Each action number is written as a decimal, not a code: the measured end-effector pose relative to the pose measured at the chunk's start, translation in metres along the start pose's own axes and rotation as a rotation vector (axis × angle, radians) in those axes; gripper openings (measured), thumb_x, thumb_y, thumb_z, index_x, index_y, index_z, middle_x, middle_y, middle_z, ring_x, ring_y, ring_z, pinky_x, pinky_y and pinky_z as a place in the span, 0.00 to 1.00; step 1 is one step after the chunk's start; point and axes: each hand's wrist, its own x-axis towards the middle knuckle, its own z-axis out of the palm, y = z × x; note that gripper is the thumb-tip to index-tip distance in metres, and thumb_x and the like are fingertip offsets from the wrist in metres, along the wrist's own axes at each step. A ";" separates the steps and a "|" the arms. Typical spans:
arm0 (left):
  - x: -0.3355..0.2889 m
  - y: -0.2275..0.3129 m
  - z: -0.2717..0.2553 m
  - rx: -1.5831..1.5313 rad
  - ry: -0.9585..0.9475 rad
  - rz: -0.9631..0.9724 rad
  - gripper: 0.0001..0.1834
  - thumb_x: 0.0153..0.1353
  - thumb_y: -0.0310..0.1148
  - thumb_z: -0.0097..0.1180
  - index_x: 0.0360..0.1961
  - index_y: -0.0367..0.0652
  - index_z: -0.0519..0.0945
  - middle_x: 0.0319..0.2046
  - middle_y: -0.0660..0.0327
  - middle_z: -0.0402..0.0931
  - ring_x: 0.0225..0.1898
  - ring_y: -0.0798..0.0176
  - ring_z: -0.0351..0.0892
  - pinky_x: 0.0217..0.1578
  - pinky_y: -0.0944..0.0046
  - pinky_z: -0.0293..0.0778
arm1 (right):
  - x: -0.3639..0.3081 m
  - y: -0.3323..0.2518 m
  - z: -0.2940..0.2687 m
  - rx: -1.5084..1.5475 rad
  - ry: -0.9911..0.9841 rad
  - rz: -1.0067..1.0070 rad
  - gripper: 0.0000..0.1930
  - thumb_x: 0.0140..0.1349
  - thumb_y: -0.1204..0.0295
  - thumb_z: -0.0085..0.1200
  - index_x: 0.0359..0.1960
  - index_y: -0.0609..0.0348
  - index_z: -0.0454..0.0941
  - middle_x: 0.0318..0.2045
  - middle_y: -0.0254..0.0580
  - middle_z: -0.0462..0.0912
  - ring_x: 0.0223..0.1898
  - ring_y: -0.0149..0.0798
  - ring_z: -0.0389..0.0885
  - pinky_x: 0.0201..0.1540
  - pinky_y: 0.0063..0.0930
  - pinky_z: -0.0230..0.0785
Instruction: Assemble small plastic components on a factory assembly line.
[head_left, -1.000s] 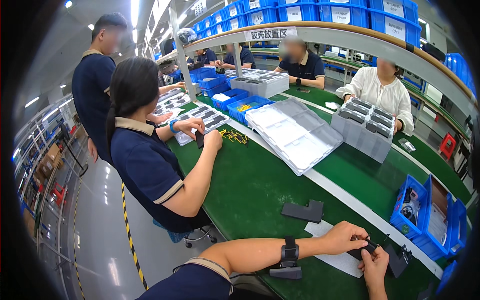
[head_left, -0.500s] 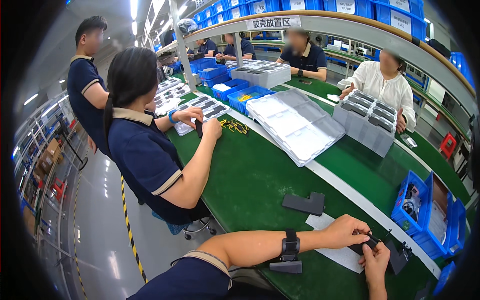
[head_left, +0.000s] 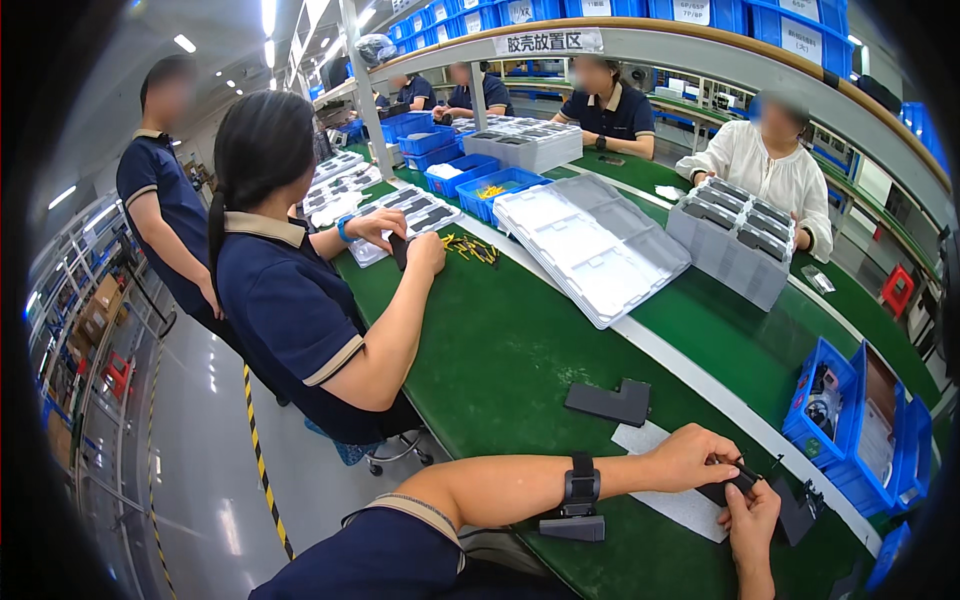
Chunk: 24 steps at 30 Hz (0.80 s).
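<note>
At the lower right, my left hand (head_left: 692, 458) and my right hand (head_left: 752, 515) meet over a small black flat part (head_left: 713, 493). Both are closed on it, the left thumb and fingers pinching its upper end and the right fingers holding its right side. My fingers cover much of the part, so its exact kind is unclear. Beneath my hands lies a white sheet (head_left: 655, 468). An L-shaped black piece (head_left: 612, 402) rests just beyond the sheet. Right of my hands are a dark flat piece (head_left: 795, 518) and small black bits.
Blue bins (head_left: 825, 400) stand at the right. A translucent tray (head_left: 590, 250) leans across the green table (head_left: 500, 400); beyond it a person in white holds a tray stack (head_left: 730, 250). At my left, a seated co-worker (head_left: 290, 280) handles a black part near yellow-black pieces (head_left: 470, 250).
My hands stay nearly in place on the black part. The standing person at the left has shifted and turned. The hands of the person in white have moved along the tray stack.
</note>
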 end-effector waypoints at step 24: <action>0.000 0.007 -0.004 -0.004 -0.024 -0.053 0.11 0.53 0.32 0.60 0.34 0.36 0.81 0.25 0.55 0.81 0.26 0.61 0.80 0.30 0.65 0.74 | 0.000 0.001 0.001 -0.008 -0.001 -0.033 0.04 0.59 0.77 0.54 0.33 0.65 0.74 0.16 0.33 0.74 0.11 0.23 0.70 0.12 0.14 0.56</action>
